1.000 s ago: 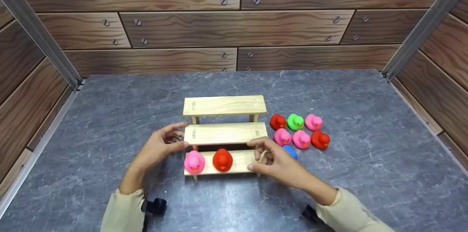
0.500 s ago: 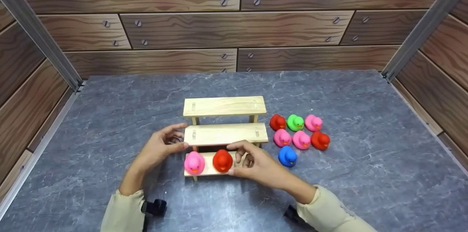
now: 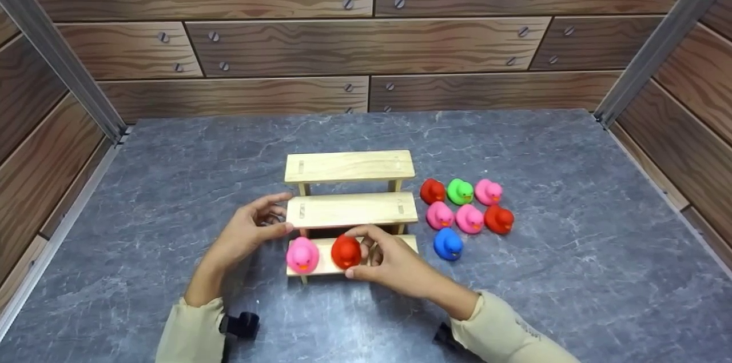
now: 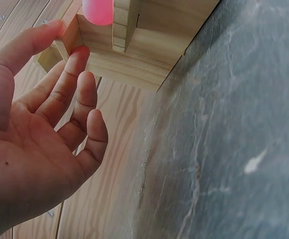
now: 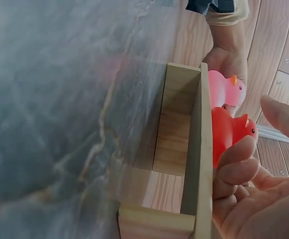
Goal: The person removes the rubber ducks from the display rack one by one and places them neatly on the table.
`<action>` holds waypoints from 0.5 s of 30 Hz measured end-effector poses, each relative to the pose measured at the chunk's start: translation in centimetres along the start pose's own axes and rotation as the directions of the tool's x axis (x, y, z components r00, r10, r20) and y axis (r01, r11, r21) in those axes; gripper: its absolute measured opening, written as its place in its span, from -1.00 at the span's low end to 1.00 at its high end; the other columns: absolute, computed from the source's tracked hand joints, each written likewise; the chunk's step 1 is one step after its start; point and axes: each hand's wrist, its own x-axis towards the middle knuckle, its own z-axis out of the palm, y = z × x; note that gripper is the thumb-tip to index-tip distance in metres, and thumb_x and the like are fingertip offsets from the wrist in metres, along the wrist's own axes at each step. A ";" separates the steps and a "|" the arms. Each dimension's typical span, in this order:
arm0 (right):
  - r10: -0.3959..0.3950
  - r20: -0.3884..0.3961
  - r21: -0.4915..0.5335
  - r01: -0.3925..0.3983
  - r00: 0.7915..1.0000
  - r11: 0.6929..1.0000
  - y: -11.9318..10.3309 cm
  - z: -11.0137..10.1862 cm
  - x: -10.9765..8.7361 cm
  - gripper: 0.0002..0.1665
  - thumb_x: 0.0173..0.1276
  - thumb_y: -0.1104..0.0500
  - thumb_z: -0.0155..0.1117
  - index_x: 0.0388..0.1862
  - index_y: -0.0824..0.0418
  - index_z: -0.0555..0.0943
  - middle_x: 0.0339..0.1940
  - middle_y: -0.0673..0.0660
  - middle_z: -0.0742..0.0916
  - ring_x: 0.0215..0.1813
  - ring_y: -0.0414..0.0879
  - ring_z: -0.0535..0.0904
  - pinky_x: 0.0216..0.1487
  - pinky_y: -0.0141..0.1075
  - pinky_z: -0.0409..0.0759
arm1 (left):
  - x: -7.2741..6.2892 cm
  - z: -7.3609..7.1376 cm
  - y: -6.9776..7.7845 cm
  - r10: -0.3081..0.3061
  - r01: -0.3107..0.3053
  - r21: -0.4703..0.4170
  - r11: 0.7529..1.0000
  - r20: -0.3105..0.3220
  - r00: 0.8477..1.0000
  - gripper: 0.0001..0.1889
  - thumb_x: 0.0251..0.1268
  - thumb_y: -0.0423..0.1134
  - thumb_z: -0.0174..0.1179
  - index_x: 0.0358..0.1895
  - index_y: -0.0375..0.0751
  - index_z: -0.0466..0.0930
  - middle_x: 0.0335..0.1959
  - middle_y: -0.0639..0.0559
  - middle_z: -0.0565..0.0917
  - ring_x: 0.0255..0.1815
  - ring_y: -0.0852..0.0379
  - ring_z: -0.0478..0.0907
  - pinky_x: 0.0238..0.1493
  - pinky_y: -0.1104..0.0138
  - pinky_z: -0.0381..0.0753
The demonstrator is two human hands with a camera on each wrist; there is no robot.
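Note:
A three-step wooden stand (image 3: 351,208) stands mid-table. My left hand (image 3: 243,237) holds the left end of its middle step, with the thumb (image 4: 22,47) at the front corner and the index finger behind. On the lowest step sit a pink rubber duck (image 3: 302,254) at the left end and a red rubber duck (image 3: 345,252) beside it. My right hand (image 3: 389,260) reaches round the red duck from the right, its thumb in front and index finger behind. The right wrist view shows curled fingers (image 5: 234,169) against that duck, partly hiding it.
Right of the stand, several more rubber ducks rest on the grey marbled tabletop (image 3: 543,271): red, pink and a green one (image 3: 460,191), with a blue duck (image 3: 448,244) nearest me. Wood-patterned walls (image 3: 366,46) enclose the back and sides.
My right hand has moved left along the lowest step to the red duck, uncovering the blue duck on the table. My left hand and the ducks have stayed in place.

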 end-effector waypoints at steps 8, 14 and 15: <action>-0.009 -0.014 -0.044 0.008 1.000 0.999 0.1 0.2 0.2 -0.40 0.13 0.13 0.47 0.15 0.18 0.50 -0.37 0.06 0.54 -0.39 -0.22 0.41 -0.34 -0.46 0.42 | 0.1 0.1 0.1 0.000 0.000 -0.001 1.000 0.003 1.000 -0.36 0.08 -0.42 0.31 0.31 -0.36 0.38 -0.15 -0.10 0.66 -0.21 0.15 0.52 -0.18 0.43 0.53; 0.007 -0.009 -0.052 -0.008 1.000 0.999 0.3 0.3 0.4 -0.43 0.12 0.14 0.47 0.12 0.15 0.51 -0.41 -0.01 0.50 -0.40 -0.23 0.40 -0.35 -0.47 0.42 | 0.0 0.0 0.1 0.001 -0.001 0.005 1.000 0.006 1.000 -0.35 0.09 -0.40 0.32 0.32 -0.35 0.38 -0.14 -0.11 0.66 -0.21 0.15 0.51 -0.18 0.43 0.53; 0.006 -0.009 -0.057 -0.007 1.000 0.998 0.3 0.3 0.4 -0.44 0.12 0.14 0.47 0.11 0.14 0.52 -0.42 -0.02 0.49 -0.40 -0.24 0.39 -0.36 -0.48 0.41 | -0.1 0.0 0.1 0.002 -0.002 0.003 1.000 0.007 1.000 -0.35 0.09 -0.40 0.32 0.32 -0.35 0.38 -0.14 -0.11 0.66 -0.21 0.15 0.51 -0.19 0.43 0.52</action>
